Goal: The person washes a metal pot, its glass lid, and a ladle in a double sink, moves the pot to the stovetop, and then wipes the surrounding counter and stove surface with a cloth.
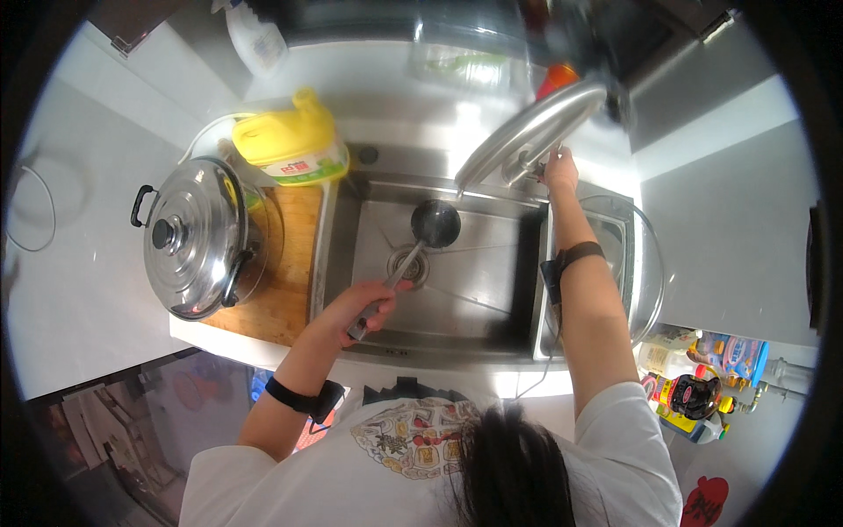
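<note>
A long-handled metal ladle is gripped near the end of its handle by my left hand. Its round, dark-looking bowl is inside the stainless steel sink, just past the drain strainer. Above the sink's far edge arches a brushed metal faucet, its spout end to the upper right of the ladle bowl. At the faucet's base my right hand has its fingers on the handle, which is mostly hidden. Whether water flows from the spout is hard to tell.
Left of the sink, a lidded steel pot stands on a wooden board. A yellow jug is behind it. On the right are a smaller basin and a looping clear hose. Several bottles stand lower right.
</note>
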Tool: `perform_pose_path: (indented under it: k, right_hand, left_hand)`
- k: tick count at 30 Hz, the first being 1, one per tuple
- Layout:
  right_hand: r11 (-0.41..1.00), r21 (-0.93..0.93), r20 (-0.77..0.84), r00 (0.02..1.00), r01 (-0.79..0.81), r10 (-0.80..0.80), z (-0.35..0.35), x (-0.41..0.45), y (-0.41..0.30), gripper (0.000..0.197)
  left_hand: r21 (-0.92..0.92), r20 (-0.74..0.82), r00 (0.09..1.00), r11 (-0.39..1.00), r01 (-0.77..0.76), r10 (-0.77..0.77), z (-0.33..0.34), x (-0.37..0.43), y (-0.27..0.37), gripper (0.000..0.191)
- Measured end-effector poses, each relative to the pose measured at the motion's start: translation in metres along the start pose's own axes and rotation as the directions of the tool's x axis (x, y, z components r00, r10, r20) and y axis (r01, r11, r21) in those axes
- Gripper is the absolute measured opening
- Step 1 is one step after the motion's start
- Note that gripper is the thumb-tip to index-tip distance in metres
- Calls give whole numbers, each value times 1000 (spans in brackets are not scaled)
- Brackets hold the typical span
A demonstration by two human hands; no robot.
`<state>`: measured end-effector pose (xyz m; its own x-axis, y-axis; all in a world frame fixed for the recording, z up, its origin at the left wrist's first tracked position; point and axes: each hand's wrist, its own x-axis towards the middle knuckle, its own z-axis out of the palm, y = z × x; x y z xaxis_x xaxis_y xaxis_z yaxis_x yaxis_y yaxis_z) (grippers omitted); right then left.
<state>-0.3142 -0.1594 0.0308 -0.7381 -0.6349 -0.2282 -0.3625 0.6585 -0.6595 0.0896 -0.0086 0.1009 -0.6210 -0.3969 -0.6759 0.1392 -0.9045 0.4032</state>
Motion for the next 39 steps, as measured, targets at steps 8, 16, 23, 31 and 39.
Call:
perform_pose_path:
  k: [8, 16, 23, 31, 39]
  right_hand:
    - [996, -73, -73, 996, 55, -60, -1, 22, 18, 32]
    - [698, 275, -260, 750, 661, -608, 43, -86, 45, 20]
    - [663, 721, 484, 538, 203, -691, 46, -230, 24, 25]
    - [472, 623, 164, 486, 624, -859, 66, -240, 44, 22]
    - [586, 590, 260, 556, 555, -789, 68, -245, 31, 20]
  left_hand:
    - [7, 50, 999, 1000, -4, 3, 8, 2, 3, 34]
    - [87, -12, 1000, 996, 3, -2, 5, 8, 1, 46]
    - [25, -31, 1000, 1000, 8, -7, 9, 6, 0, 35]
    - [19, -56, 998, 1000, 6, -5, 16, 3, 3, 37]
    - [236, -46, 999, 972, 4, 7, 15, -2, 7, 46]
